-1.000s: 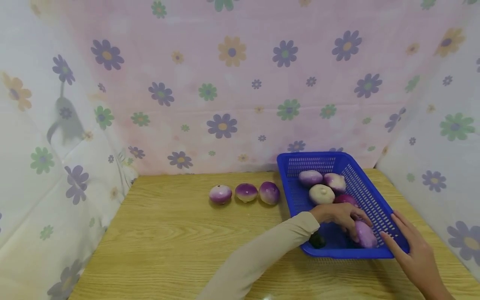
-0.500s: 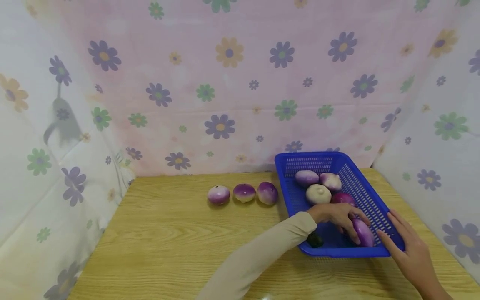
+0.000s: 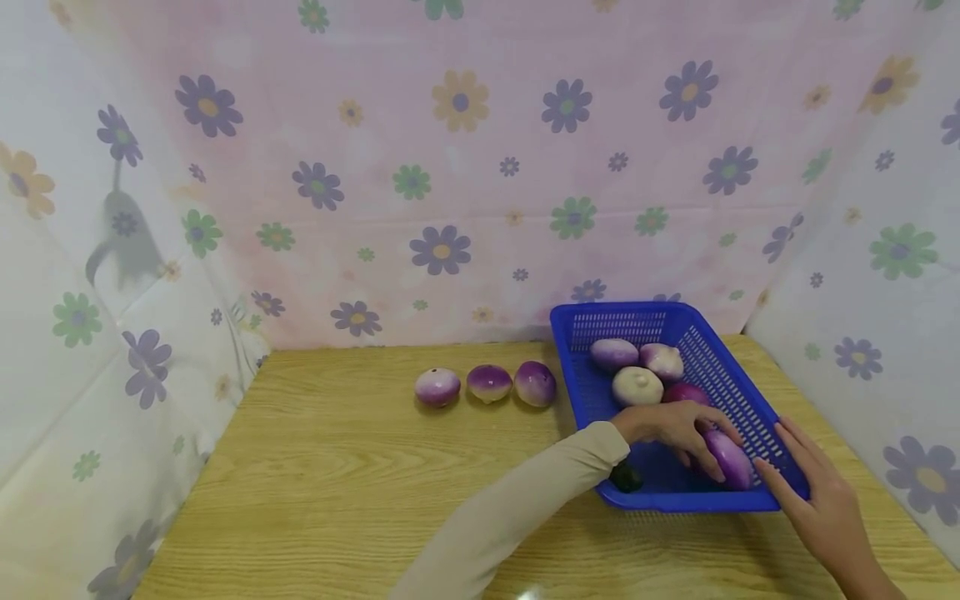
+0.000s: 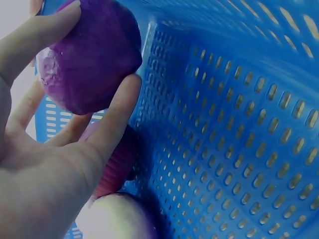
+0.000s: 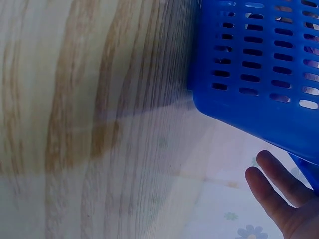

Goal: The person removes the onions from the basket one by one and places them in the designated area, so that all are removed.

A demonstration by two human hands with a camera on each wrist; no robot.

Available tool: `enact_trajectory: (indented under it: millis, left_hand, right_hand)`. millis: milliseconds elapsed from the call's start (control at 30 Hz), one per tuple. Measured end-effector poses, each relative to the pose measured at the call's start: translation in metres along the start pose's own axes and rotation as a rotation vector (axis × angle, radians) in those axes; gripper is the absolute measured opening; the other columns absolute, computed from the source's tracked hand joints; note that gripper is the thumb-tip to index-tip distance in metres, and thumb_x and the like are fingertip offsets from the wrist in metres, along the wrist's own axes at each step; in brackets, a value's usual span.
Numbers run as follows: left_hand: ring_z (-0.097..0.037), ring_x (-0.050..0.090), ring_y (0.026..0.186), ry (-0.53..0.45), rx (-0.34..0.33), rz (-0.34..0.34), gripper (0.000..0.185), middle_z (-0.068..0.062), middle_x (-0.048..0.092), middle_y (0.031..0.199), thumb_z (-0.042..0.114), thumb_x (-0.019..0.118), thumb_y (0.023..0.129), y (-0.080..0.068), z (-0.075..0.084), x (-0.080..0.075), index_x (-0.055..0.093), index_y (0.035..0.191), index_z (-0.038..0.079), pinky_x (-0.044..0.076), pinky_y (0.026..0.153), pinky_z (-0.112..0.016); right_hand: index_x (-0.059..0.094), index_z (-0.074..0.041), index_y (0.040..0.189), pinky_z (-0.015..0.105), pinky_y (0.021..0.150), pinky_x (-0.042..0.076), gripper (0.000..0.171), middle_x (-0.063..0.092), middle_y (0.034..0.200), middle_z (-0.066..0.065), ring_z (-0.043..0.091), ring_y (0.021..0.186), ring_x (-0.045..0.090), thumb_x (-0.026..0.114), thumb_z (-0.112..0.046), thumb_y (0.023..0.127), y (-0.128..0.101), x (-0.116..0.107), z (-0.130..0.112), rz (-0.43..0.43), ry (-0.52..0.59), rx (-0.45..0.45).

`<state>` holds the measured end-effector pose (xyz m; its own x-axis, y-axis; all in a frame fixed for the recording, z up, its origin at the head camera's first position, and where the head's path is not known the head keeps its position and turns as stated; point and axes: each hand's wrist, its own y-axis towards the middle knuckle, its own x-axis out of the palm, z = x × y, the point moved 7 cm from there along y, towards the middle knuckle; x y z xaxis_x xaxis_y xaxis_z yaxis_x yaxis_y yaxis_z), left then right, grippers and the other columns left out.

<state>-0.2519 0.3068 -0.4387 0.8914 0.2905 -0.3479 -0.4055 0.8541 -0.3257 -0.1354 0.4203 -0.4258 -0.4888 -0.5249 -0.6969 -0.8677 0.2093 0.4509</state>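
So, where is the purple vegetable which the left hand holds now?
In the head view, the purple vegetable is inside the blue basket, toward its near right corner, with the right hand just to its right.

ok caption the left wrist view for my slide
Left hand gripping a purple vegetable in a blue slotted basket, with a pale vegetable nearby.

Left arm: you wear a long sleeve of pale beige cloth (image 3: 510,521), plain, matte, one tone throughout. Fabric fairly smooth along the forearm; soft creases near the narrow cuff (image 3: 611,442), which ends at your wrist. Your left hand (image 3: 678,429) is bare and slender-fingered; its palm side and slim thumb (image 4: 42,35) show in the left wrist view. Your right hand (image 3: 828,504) is bare, wrist included. Right wrist view: two slim fingers (image 5: 266,194), tips smoothly rounded, rest cut off by the frame.
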Motion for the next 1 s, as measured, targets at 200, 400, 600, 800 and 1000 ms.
enact_trajectory:
  millis: [200, 400, 600, 800, 1000]
  left_hand:
    - [-0.005, 0.056, 0.081, -0.045, 0.042, 0.031, 0.05, 0.012, 0.056, 0.099, -0.003, 0.08, 0.071, -0.006, 0.0, -0.01, 0.063, 0.112, 0.02, 0.054, 0.063, -0.028]
    - [-0.004, 0.056, 0.081, -0.035, 0.083, 0.073, 0.052, 0.012, 0.057, 0.098, -0.002, 0.08, 0.071, -0.015, 0.01, -0.02, 0.062, 0.114, 0.021, 0.054, 0.063, -0.027]
    - [-0.003, 0.055, 0.081, -0.043, 0.139, 0.118, 0.053, 0.013, 0.053, 0.102, -0.002, 0.08, 0.072, -0.028, 0.025, -0.035, 0.062, 0.116, 0.021, 0.053, 0.064, -0.023]
    - [-0.003, 0.057, 0.083, -0.087, 0.179, 0.125, 0.054, 0.013, 0.055, 0.105, -0.003, 0.08, 0.07, -0.044, 0.032, -0.046, 0.062, 0.117, 0.02, 0.052, 0.067, -0.022]
    - [0.001, 0.054, 0.093, -0.008, 0.234, 0.1, 0.055, 0.017, 0.058, 0.108, 0.003, 0.081, 0.072, -0.06, 0.042, -0.046, 0.062, 0.12, 0.022, 0.049, 0.073, -0.016]
  right_hand:
    - [0.038, -0.012, 0.145, 0.023, 0.11, 0.005, 0.058, 0.023, 0.151, -0.017, -0.011, 0.132, 0.014, 0.061, -0.016, 0.092, 0.0, 0.001, -0.005, 0.012, 0.003, -0.03]
    - [0.035, -0.013, 0.147, 0.039, 0.114, 0.005, 0.059, 0.021, 0.153, -0.014, -0.005, 0.135, 0.012, 0.059, -0.019, 0.093, 0.003, 0.004, -0.007, -0.01, 0.011, -0.022]
    - [0.033, -0.013, 0.148, 0.056, 0.111, 0.007, 0.059, 0.02, 0.154, -0.008, -0.003, 0.136, 0.011, 0.057, -0.019, 0.094, 0.005, 0.004, -0.006, -0.025, 0.014, -0.013]
    - [0.036, -0.013, 0.147, 0.03, 0.112, 0.007, 0.058, 0.023, 0.153, -0.011, -0.012, 0.131, 0.013, 0.058, -0.016, 0.093, 0.004, 0.004, -0.006, -0.003, 0.0, -0.057]
    - [0.035, -0.014, 0.147, 0.023, 0.109, 0.004, 0.058, 0.023, 0.153, -0.009, -0.015, 0.129, 0.013, 0.057, -0.016, 0.093, -0.003, 0.002, -0.003, 0.004, -0.007, -0.039]
